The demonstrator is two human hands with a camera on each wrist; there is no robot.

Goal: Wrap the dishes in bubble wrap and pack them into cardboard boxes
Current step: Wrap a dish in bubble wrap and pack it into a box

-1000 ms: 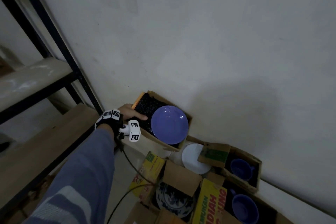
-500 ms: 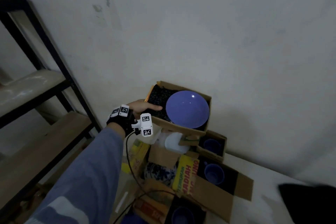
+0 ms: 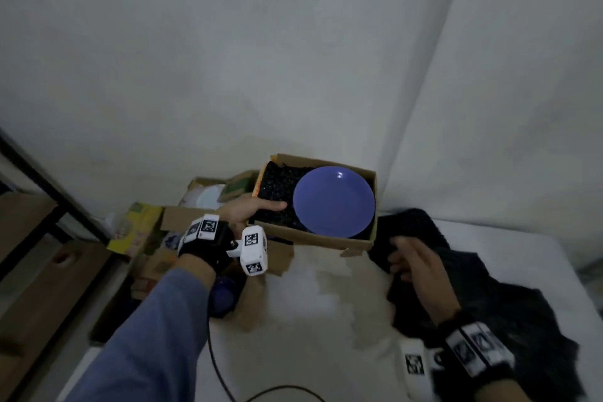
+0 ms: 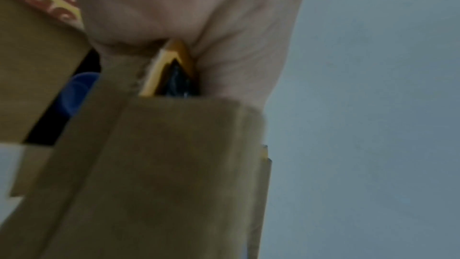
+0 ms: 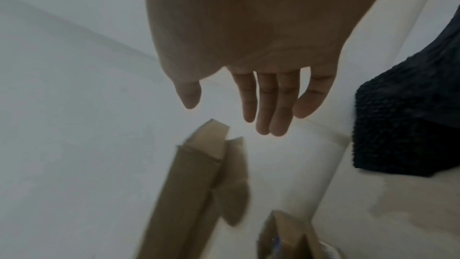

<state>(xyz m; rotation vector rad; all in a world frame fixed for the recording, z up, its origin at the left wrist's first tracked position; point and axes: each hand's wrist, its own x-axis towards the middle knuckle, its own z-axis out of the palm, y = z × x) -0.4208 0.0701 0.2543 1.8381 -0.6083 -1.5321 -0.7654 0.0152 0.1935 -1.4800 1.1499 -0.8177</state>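
Observation:
My left hand (image 3: 251,210) grips the near-left rim of a cardboard box (image 3: 326,240), thumb inside, and carries it above the white surface. A purple plate (image 3: 333,202) lies in the box on black bubble wrap (image 3: 277,186). The left wrist view shows the palm (image 4: 199,17) clamped over the box corner (image 4: 174,145). My right hand (image 3: 414,258) hovers to the right over a sheet of black bubble wrap (image 3: 489,297), fingers (image 5: 268,105) straight and holding nothing. The carried box's end (image 5: 199,164) shows below those fingers in the right wrist view.
Several open cardboard boxes (image 3: 146,232) crowd the floor at the left; one shows a white plate (image 3: 210,197), another a blue cup (image 3: 223,297). A dark metal shelf (image 3: 39,206) stands at far left. A black cable (image 3: 228,385) trails over the white surface (image 3: 326,320).
My left hand has carried the box with the purple plate rightwards, away from the stacked boxes and toward the white surface. The right hand and black wrap have come into view.

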